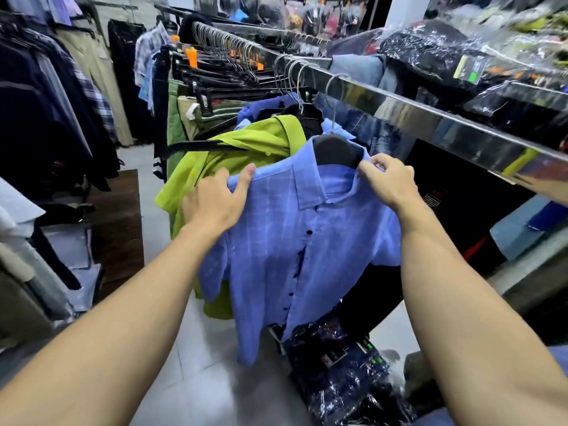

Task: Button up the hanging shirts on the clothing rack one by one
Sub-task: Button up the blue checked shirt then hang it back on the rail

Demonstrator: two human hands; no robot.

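Shop rack [399, 112]: blue checked shirt [285, 241], buttoned, dark buttons.

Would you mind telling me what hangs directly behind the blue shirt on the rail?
A green shirt hangs right behind the blue shirt, with dark and blue garments beyond it. The blue shirt covers the green one's front, so its buttons cannot be seen.

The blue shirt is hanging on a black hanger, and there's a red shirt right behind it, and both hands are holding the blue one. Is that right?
Not quite: the shirt behind is green, not red. The head view shows the blue shirt on its black hanger, the green shirt right behind it, and both hands holding the blue one: the left hand at its shoulder, the right hand at its collar.
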